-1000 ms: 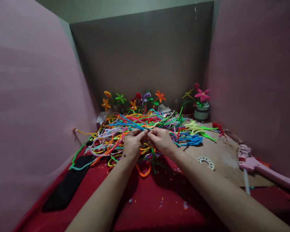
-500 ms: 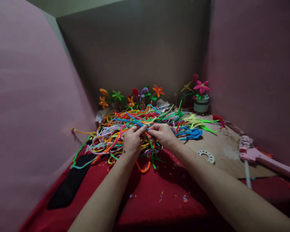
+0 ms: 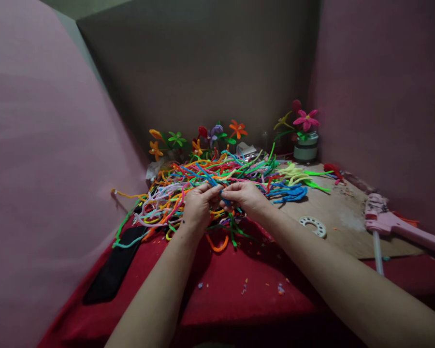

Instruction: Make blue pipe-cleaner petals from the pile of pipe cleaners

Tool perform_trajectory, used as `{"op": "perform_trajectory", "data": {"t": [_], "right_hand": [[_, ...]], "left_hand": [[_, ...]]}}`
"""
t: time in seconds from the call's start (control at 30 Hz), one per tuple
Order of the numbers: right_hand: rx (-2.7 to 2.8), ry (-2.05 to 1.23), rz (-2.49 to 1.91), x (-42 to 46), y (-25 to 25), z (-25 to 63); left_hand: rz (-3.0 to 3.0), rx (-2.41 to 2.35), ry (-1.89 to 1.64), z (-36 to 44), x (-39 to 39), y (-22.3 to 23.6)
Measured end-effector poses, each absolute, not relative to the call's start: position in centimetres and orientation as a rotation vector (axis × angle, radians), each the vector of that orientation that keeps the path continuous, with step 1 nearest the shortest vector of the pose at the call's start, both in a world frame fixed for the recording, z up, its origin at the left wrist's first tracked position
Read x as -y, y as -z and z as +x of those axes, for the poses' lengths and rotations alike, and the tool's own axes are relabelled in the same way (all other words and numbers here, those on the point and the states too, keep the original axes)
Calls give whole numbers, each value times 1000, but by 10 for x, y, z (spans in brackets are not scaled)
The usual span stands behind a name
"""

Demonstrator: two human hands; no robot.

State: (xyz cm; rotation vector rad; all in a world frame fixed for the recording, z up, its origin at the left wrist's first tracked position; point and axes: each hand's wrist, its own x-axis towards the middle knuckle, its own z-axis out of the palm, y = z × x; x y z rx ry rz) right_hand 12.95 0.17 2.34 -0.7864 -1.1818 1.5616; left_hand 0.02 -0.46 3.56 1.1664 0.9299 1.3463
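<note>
Two bare hands meet over a heap of colourful fuzzy stems, pinching blue stems (image 3: 210,180) between them. The left hand (image 3: 197,205) has thumb and fingers pressed together on the blue stems; the right hand (image 3: 247,197) clamps them just beside, the fingertips of both hands nearly touching. The blue stems' long axis runs on a slant, their free ends pointing up and left in the view, away from the person, over the heap (image 3: 170,195). A short blue part shows below the right fingertips, angled down; where it ends is hidden by the fingers. The heap lies on a red cloth (image 3: 232,285), with a black flat object (image 3: 112,270) to its left. On the right, a brown board (image 3: 348,246) bears a white ring (image 3: 321,225) and a pink tool (image 3: 384,222). Fuzzy flowers (image 3: 238,128) stand behind the heap.
</note>
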Motion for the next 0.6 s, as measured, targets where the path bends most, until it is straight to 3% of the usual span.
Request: {"op": "perform_trajectory", "data": {"t": [0.6], "right_hand": [[1146,-1590,-737,0,-18,126]], "left_hand": [[1088,-899,-1334,2,10,-37]]}}
